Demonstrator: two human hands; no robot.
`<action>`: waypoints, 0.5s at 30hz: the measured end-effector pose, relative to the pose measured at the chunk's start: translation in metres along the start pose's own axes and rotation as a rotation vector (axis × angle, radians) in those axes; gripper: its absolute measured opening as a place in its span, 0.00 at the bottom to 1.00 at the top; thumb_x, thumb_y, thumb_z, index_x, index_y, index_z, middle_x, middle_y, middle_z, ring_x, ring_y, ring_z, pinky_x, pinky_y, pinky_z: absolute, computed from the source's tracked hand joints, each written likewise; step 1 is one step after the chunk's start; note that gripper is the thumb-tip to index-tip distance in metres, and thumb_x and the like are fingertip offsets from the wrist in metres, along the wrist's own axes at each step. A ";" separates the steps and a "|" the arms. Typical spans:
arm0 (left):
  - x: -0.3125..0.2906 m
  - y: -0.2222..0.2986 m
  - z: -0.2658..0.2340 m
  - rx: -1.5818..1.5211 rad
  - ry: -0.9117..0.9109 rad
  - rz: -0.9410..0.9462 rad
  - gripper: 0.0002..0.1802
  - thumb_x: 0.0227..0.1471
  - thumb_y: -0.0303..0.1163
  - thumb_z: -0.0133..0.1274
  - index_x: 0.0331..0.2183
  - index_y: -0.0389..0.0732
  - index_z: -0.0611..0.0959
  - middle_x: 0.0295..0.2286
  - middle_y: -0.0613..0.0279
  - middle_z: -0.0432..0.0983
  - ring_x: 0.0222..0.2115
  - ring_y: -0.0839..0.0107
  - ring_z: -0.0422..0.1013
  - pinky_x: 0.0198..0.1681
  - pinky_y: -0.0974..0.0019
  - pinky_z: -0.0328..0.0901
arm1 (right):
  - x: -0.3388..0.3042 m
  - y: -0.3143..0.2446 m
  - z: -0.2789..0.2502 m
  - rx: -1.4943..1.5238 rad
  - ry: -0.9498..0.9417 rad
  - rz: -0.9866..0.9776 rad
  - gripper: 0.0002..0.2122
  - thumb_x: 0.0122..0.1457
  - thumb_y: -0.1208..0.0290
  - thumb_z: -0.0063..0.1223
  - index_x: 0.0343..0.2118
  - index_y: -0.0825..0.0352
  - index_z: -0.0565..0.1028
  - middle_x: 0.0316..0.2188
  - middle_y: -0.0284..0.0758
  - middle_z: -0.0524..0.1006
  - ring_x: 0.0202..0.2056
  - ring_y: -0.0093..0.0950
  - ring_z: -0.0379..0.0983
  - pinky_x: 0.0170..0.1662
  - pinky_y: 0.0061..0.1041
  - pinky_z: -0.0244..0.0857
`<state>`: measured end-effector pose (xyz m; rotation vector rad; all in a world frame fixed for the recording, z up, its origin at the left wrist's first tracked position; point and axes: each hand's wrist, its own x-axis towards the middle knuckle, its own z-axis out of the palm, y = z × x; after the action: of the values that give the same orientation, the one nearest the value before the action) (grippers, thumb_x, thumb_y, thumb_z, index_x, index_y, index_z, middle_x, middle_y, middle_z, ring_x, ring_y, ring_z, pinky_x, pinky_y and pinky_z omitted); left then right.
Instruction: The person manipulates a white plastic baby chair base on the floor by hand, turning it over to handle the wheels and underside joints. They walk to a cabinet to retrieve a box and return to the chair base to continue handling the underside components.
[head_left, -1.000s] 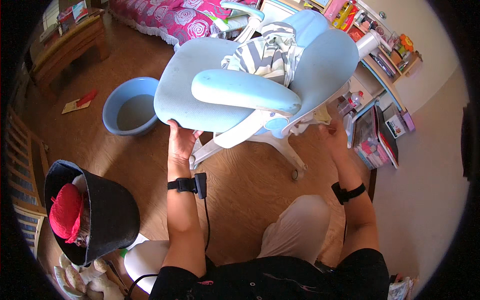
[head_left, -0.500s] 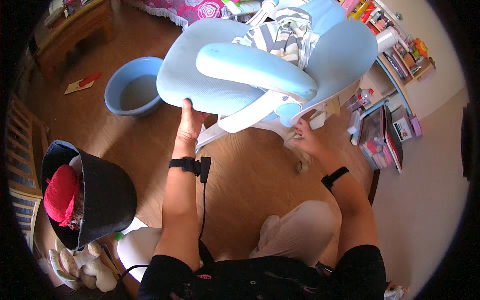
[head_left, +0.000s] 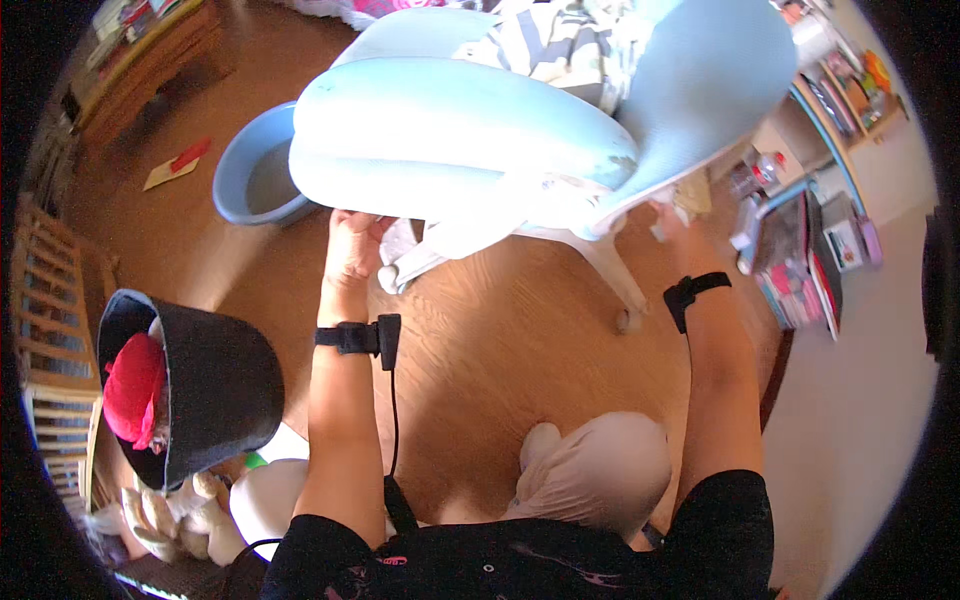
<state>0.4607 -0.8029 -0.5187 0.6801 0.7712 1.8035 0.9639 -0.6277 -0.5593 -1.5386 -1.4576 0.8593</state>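
Blue chair point(head_left: 470, 120) touches the left hand point(head_left: 352, 246) and stands near the blurred right hand point(head_left: 682, 232), both grips unclear.

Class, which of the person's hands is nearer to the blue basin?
Left. The left hand is at the chair, just right of the basin; the right hand is much farther right.

1 head-worn fisheye view — from above, facing down and forward, forearms point(head_left: 345, 430) near, chair point(head_left: 480, 110) beyond

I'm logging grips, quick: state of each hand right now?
Left hand: at the blue chair, partly hidden; grip can't be told.
Right hand: blurred near the chair; open or closed can't be told.
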 end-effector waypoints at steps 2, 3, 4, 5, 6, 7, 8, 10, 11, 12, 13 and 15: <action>-0.011 0.015 -0.007 -0.036 -0.049 -0.010 0.17 0.41 0.23 0.54 0.38 0.34 0.77 0.36 0.58 0.76 0.37 0.66 0.72 0.42 0.61 0.67 | -0.024 -0.025 0.013 -0.044 0.024 0.011 0.23 0.54 0.63 0.54 0.51 0.69 0.66 0.46 0.40 0.71 0.46 0.30 0.68 0.46 0.26 0.63; -0.015 0.021 -0.011 -0.137 -0.128 -0.010 0.19 0.39 0.25 0.55 0.39 0.34 0.76 0.37 0.56 0.76 0.38 0.64 0.72 0.43 0.59 0.67 | -0.031 -0.037 0.014 -0.052 0.034 0.007 0.23 0.54 0.63 0.54 0.50 0.69 0.67 0.46 0.40 0.71 0.47 0.30 0.67 0.46 0.25 0.63; -0.018 0.022 0.005 -0.245 -0.148 -0.045 0.28 0.36 0.28 0.55 0.44 0.33 0.72 0.41 0.51 0.73 0.42 0.58 0.70 0.46 0.55 0.66 | -0.038 -0.045 0.006 -0.067 0.058 0.008 0.23 0.54 0.63 0.55 0.50 0.69 0.67 0.46 0.40 0.72 0.48 0.29 0.67 0.47 0.25 0.63; -0.021 0.024 0.013 -0.294 -0.283 -0.030 0.34 0.41 0.36 0.57 0.50 0.33 0.67 0.44 0.49 0.70 0.44 0.54 0.68 0.47 0.53 0.65 | -0.032 -0.041 0.003 -0.071 0.074 0.011 0.23 0.54 0.63 0.54 0.50 0.69 0.67 0.46 0.40 0.72 0.48 0.29 0.67 0.47 0.25 0.63; -0.025 0.027 0.023 -0.310 -0.276 -0.072 0.36 0.43 0.42 0.57 0.51 0.33 0.65 0.44 0.49 0.70 0.44 0.55 0.68 0.47 0.53 0.65 | -0.025 -0.035 0.007 -0.051 0.065 0.012 0.23 0.54 0.63 0.54 0.50 0.69 0.67 0.46 0.40 0.72 0.48 0.29 0.67 0.47 0.25 0.63; -0.026 0.023 0.034 -0.336 -0.275 -0.119 0.39 0.45 0.48 0.57 0.52 0.33 0.63 0.45 0.50 0.69 0.44 0.55 0.68 0.47 0.53 0.65 | -0.017 -0.030 0.004 -0.036 0.065 0.009 0.23 0.54 0.63 0.54 0.50 0.69 0.67 0.46 0.40 0.72 0.48 0.29 0.67 0.47 0.25 0.63; -0.025 0.018 0.039 -0.191 -0.236 -0.103 0.45 0.43 0.58 0.55 0.52 0.34 0.63 0.44 0.51 0.70 0.43 0.58 0.70 0.45 0.57 0.67 | -0.012 -0.030 0.005 -0.024 0.058 0.005 0.23 0.54 0.63 0.54 0.50 0.69 0.67 0.46 0.40 0.72 0.48 0.29 0.67 0.47 0.25 0.63; -0.019 0.014 0.035 -0.099 -0.064 -0.132 0.40 0.45 0.55 0.55 0.50 0.35 0.66 0.42 0.54 0.72 0.39 0.64 0.72 0.41 0.62 0.70 | -0.005 -0.032 0.009 0.003 0.034 -0.002 0.23 0.54 0.64 0.54 0.50 0.69 0.66 0.46 0.40 0.72 0.48 0.29 0.67 0.47 0.25 0.63; -0.018 0.015 0.036 -0.070 0.038 -0.153 0.37 0.47 0.53 0.54 0.49 0.36 0.67 0.41 0.55 0.72 0.37 0.66 0.73 0.40 0.64 0.70 | -0.006 -0.032 0.011 0.021 0.016 -0.004 0.23 0.54 0.64 0.54 0.50 0.69 0.66 0.46 0.40 0.72 0.48 0.29 0.67 0.47 0.25 0.63; -0.021 0.016 0.036 -0.067 0.040 -0.141 0.37 0.47 0.53 0.54 0.49 0.36 0.67 0.41 0.55 0.72 0.37 0.66 0.73 0.40 0.64 0.70 | -0.011 -0.032 0.012 0.037 -0.003 0.000 0.23 0.54 0.64 0.54 0.50 0.69 0.66 0.46 0.40 0.72 0.48 0.29 0.67 0.47 0.25 0.63; -0.023 0.014 0.038 -0.070 0.066 -0.146 0.34 0.47 0.51 0.54 0.48 0.36 0.68 0.40 0.56 0.73 0.37 0.67 0.73 0.40 0.65 0.70 | -0.016 -0.031 0.008 0.048 -0.014 0.003 0.22 0.54 0.64 0.54 0.50 0.69 0.66 0.46 0.40 0.72 0.48 0.29 0.67 0.48 0.25 0.63; -0.029 0.016 0.046 -0.069 0.088 -0.128 0.31 0.48 0.48 0.53 0.48 0.37 0.68 0.39 0.57 0.73 0.36 0.68 0.73 0.40 0.65 0.70 | -0.029 -0.030 0.005 0.080 -0.058 0.010 0.22 0.54 0.65 0.54 0.51 0.69 0.66 0.46 0.40 0.72 0.48 0.29 0.67 0.48 0.25 0.63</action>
<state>0.4952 -0.8255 -0.4801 0.4978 0.7891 1.7442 0.9435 -0.6561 -0.5364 -1.4737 -1.4408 0.9639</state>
